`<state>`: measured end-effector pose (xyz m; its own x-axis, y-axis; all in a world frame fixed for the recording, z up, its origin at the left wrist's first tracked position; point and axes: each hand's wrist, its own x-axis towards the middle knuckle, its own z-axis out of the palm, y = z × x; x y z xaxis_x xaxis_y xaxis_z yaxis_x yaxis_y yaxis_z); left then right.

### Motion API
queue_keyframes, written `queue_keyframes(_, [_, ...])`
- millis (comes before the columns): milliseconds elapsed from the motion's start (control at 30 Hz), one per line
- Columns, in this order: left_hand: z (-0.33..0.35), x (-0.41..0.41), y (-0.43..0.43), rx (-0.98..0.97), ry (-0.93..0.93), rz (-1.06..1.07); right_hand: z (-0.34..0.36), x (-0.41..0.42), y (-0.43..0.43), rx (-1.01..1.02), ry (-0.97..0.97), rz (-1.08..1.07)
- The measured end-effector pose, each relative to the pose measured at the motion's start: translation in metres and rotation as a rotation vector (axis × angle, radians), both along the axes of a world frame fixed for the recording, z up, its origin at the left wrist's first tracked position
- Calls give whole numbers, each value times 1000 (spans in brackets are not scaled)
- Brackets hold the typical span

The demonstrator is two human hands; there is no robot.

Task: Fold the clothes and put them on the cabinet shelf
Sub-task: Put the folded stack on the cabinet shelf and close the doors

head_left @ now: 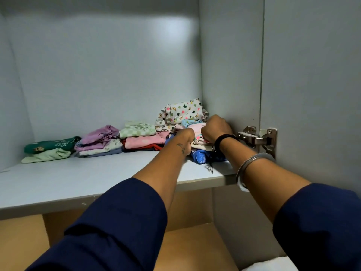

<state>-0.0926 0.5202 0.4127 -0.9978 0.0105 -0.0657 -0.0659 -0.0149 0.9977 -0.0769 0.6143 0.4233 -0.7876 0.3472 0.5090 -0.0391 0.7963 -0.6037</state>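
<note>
Both my arms reach into a grey cabinet, over its shelf (78, 182). My left hand (186, 140) and my right hand (215, 127) close on a folded pile of small clothes (199, 142) at the shelf's right end; pink, cream and blue layers show. Behind it lies a white garment with clover and rainbow prints (181, 112). Further left stand a pink and checked green stack (143, 138), a lilac stack (99, 140) and a dark green and pale green stack (48, 150). My fingers are mostly hidden in the cloth.
The cabinet's right wall carries a metal door hinge (257, 139) close to my right wrist, with the open door (312, 85) beyond it. The shelf's front half lies bare. Below the shelf is a wooden-coloured compartment (195, 241). Something white (271, 265) shows at the bottom right.
</note>
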Motion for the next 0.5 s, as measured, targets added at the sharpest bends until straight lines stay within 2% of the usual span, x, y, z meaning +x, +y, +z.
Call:
queue_keyframes(200, [-9, -4, 2, 66, 59, 48, -5, -3, 6, 86, -15, -16])
queue_keyframes(333, [-1, 32, -29, 104, 118, 107, 4, 24, -5, 260, 157, -95])
queue_keyframes(400, [4, 63, -52, 46, 175, 222, 11, 49, -23, 337, 264, -104])
queue_keyframes(500, [4, 123, -96, -137, 408, 410, 23, 96, -60, 374, 345, -6])
